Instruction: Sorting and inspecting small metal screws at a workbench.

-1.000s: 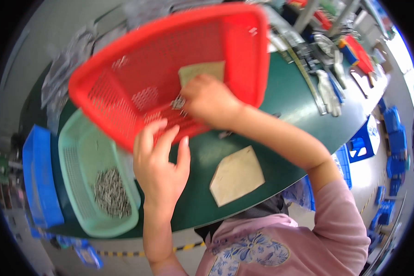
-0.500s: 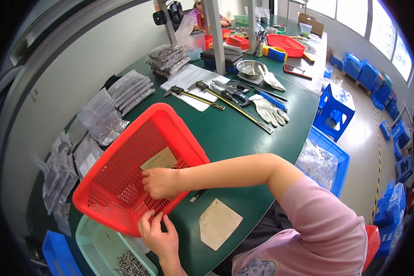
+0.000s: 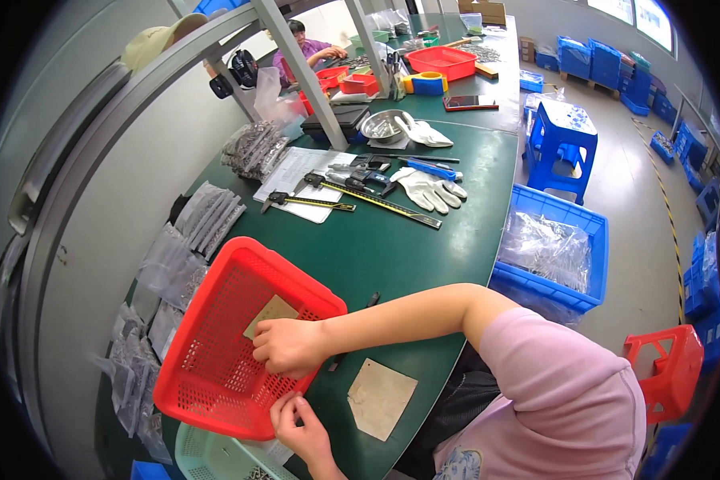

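Long green worktop (image 3: 424, 240) running away up the frame, grey wall and a slanted metal frame post (image 3: 296, 60) along its left side. Pale floor to the right, with a blue stool (image 3: 564, 132), a blue crate (image 3: 556, 256) of clear bags beside the worktop edge, a red stool (image 3: 668, 368) lower right and stacked blue bins along the far wall. Another person seated at the far end, behind red trays. On the green surface: a long caliper (image 3: 376, 196) lying slantwise, white gloves (image 3: 428, 188), a steel bowl (image 3: 380, 124), bagged parts (image 3: 208, 212) stacked against the wall.

Near the bottom left, a red perforated basket (image 3: 232, 344), tipped up on its near edge, open side turned toward the right, long axis slanting from upper left down to lower right. A small tan card (image 3: 272, 314) lying inside it. Right hand (image 3: 290, 348) pressed into the basket, fingers curled against the mesh just below the card; whether anything is pinched there, cannot tell. Left hand (image 3: 300, 424) gripping the basket's lower rim, fingers hooked over it. A pale green basket (image 3: 216, 456) just under that rim. A second tan card (image 3: 380, 386) flat on the worktop, just right of the red basket.
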The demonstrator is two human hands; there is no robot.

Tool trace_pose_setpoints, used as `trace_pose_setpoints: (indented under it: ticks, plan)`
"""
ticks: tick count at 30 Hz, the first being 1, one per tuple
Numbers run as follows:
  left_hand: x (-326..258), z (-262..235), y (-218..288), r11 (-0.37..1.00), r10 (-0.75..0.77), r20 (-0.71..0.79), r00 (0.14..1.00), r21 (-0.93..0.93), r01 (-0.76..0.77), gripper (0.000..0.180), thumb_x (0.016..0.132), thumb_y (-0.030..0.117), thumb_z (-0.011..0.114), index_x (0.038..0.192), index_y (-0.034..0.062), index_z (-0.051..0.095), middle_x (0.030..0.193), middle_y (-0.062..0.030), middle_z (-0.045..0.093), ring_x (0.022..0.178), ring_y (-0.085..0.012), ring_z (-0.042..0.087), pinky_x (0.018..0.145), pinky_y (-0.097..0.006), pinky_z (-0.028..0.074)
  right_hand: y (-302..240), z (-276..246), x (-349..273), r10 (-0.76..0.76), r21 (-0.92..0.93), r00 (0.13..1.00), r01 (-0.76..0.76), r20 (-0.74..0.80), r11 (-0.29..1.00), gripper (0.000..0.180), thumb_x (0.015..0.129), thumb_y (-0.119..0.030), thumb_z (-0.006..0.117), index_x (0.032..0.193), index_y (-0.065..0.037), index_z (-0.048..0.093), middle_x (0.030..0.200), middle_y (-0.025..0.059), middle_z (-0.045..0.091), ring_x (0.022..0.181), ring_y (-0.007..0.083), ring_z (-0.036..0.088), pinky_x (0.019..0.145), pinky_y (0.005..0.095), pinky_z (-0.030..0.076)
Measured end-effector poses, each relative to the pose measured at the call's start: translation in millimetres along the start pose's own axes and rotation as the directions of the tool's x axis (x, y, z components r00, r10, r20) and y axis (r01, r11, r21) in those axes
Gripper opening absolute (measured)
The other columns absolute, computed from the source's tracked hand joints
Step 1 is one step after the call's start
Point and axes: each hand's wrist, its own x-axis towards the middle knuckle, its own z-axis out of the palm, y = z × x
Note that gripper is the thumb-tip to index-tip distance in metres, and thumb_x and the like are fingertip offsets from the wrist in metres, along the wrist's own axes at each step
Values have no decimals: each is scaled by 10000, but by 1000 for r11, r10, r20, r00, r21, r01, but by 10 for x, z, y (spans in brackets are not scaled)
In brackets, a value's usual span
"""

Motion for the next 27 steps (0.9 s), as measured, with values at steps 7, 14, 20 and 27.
trace_pose_setpoints:
  ticks: [7, 14, 20, 27]
  plan:
    - [-5, 31, -115, 715, -364, 440, 821, -434, 549, 391, 964, 317, 448, 1139, -17, 553, 1035, -96, 607, 948, -167, 584, 714, -278, 501, -515, -173, -423, 91, 197, 881, 2, -463, 980, 182, 599, -176, 614, 545, -72, 475, 669, 80, 487, 694, 272, 525, 819, 436, 429]
    - [-32, -41, 165, 590, -403, 614, 678, -392, 706, 357, 941, 276, 525, 1143, -18, 550, 1112, -110, 560, 1014, -207, 534, 841, -376, 455, -505, -41, -358, -20, 95, 925, 60, -379, 994, 218, 864, -304, 571, 789, -105, 619, 800, 101, 600, 801, 258, 574, 769, 459, 432]
    - [-61, 113, 227, 557, -222, 762, 609, -414, 720, 361, 918, 270, 529, 1125, -25, 555, 1102, -136, 560, 1016, -244, 532, 851, -392, 445, -394, 115, -330, 74, 127, 862, -11, -502, 992, 244, 843, -298, 563, 808, -63, 620, 797, 117, 616, 764, 307, 576, 673, 460, 420]
    - [-72, 127, 227, 459, -195, 742, 641, -508, 729, 366, 894, 265, 533, 1107, -32, 560, 1092, -162, 559, 1018, -282, 531, 860, -409, 435, -516, 214, -357, 369, 299, 772, -240, -518, 923, 252, 766, -298, 587, 744, -47, 597, 715, 134, 590, 694, 313, 557, 633, 462, 400]
